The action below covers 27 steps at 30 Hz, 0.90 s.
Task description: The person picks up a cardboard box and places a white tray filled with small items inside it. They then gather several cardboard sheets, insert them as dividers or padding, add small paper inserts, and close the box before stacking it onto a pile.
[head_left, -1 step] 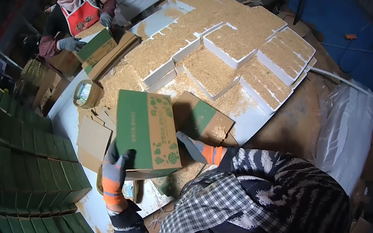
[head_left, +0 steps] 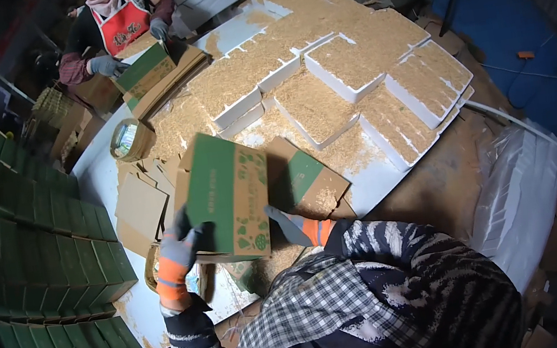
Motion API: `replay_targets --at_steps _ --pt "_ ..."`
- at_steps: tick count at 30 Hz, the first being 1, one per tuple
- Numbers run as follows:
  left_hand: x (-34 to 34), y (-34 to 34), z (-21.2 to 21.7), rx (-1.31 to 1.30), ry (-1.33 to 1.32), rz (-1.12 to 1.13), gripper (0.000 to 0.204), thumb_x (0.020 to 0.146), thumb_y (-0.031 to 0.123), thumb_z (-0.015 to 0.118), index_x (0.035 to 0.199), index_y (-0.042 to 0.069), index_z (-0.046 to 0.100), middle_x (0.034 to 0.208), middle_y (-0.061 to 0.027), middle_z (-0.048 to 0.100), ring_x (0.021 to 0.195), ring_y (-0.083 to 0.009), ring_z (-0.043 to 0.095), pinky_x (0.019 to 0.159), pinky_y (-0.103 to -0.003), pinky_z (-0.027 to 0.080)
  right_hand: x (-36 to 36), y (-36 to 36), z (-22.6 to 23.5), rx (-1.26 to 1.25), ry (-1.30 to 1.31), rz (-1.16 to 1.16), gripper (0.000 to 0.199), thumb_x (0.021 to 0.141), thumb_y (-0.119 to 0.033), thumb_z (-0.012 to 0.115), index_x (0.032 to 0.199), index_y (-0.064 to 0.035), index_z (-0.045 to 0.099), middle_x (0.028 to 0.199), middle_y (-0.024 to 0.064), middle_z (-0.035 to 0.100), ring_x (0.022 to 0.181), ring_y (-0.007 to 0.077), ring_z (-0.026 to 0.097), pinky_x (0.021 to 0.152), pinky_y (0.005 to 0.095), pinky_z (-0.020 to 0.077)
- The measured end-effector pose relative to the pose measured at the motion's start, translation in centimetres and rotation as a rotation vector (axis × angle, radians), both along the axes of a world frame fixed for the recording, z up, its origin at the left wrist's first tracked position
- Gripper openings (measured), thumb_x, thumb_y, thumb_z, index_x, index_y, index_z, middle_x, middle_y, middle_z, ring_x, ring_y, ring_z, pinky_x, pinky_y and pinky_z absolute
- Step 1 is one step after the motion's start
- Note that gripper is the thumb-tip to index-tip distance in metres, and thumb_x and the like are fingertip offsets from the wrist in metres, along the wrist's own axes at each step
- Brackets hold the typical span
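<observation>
At frame centre, the green-and-tan carton [head_left: 227,194] is held tilted above the white table [head_left: 100,173]. Left hand [head_left: 178,250] fingers curl around its lower-left edge. Right hand [head_left: 295,227] apparently grips the carton's right side, fingers partly hidden.

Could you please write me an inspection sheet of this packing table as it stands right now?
Surface: white table, strewn with loose tan shavings.
Job's things: green and tan carton, held tilted above the table; a second open carton lies behind it.
Clutter: flat cardboard blanks; white foam trays filled with shavings; a tape roll.
Grips: left hand, gloved, clasps the carton's left edge; right hand, gloved, is at its right side, contact hidden.
Cables: one thin cable against the blue wall.
Surroundings: stacked green cartons at left; a co-worker in a red apron handling another carton; white sacks at right.
</observation>
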<state>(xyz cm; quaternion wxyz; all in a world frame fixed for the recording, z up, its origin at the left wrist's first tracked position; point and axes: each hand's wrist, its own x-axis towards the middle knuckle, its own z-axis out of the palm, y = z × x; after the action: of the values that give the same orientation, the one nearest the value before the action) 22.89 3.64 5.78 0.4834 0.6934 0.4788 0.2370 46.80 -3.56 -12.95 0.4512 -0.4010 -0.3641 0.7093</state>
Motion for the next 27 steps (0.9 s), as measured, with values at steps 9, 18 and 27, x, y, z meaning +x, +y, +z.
replay_targets --at_steps 9,18,27 --pt "2.2 -3.9 -3.5 0.071 0.485 -0.378 0.033 0.088 0.034 0.060 0.100 0.005 0.069 0.086 -0.0194 0.066 0.083 -0.0354 0.062 0.072 -0.041 0.048 21.9 7.8 -13.6 -0.151 -0.658 -1.017 0.083 0.081 -0.043 0.067 0.142 0.0018 0.033 0.133 0.0251 0.048 0.122 0.0362 0.049 0.098 0.0414 0.0422" --pt "3.1 -3.8 -4.2 0.239 0.230 -0.097 0.021 0.085 0.023 0.062 0.097 0.007 0.071 0.095 -0.0129 0.068 0.091 -0.0309 0.064 0.084 -0.039 0.049 12.3 16.8 -12.4 -0.469 -0.990 -1.269 0.115 0.068 -0.058 0.074 0.149 -0.0033 0.013 0.149 0.0246 0.023 0.131 0.0389 0.035 0.107 0.0466 0.0334" --pt "0.2 -6.6 -10.9 0.443 0.086 0.813 0.056 0.090 0.014 0.054 0.141 0.002 0.035 0.145 -0.0191 0.033 0.136 -0.0338 0.029 0.112 -0.042 0.022 17.2 13.5 -7.4 -0.424 0.577 -1.009 0.042 0.089 -0.021 0.062 0.130 -0.0189 0.051 0.122 0.0084 0.058 0.106 0.0245 0.057 0.089 0.0446 0.0465"
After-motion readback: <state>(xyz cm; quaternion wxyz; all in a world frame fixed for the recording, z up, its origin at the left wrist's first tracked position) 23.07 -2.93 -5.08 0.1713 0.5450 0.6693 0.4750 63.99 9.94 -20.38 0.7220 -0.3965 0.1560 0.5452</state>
